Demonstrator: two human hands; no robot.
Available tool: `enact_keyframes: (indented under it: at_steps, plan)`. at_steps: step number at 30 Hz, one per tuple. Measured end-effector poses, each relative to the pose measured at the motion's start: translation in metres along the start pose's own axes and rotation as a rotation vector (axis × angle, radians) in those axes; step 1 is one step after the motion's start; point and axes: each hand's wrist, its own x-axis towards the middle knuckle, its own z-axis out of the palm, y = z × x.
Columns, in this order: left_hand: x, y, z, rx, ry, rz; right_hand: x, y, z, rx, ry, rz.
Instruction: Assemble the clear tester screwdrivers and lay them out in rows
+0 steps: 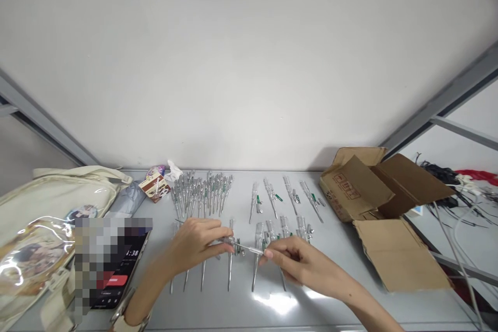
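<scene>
My left hand (196,245) is closed in a pinch on the clear handle end of a tester screwdriver (243,247) held level above the table. My right hand (298,260) pinches the other end of the same tool at its tip. Under and between my hands lie several more clear screwdrivers (230,270) in a row, shafts pointing toward me. A dense pile of the same tools (202,192) lies farther back, and a spaced row of them with small loose parts (288,194) lies to its right.
An open cardboard box (365,187) with its flaps spread sits at the right. A phone (120,270) with a lit screen lies at the left, beside a cream tote bag (50,218). Cables (459,187) lie on the far right table. A white wall stands behind.
</scene>
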Motion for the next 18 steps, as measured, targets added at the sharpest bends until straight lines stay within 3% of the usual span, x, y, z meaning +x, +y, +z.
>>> enact_keyframes:
  at_steps: [6, 10, 14, 18]
  plan:
    - [0.001, 0.001, 0.000, -0.001, -0.019, -0.023, 0.002, 0.002, 0.002, -0.024, -0.041, 0.024]
    - [0.000, -0.002, 0.004, -0.014, -0.030, -0.023, 0.000, 0.001, 0.007, -0.327, 0.136, -0.076]
    - [-0.002, -0.006, 0.008, -0.053, -0.028, -0.066, 0.001, 0.009, 0.014, -0.606, 0.207, -0.148]
    - [0.000, -0.010, 0.009, -0.114, -0.048, -0.156, 0.006, 0.019, 0.016, -0.928, 0.347, -0.349]
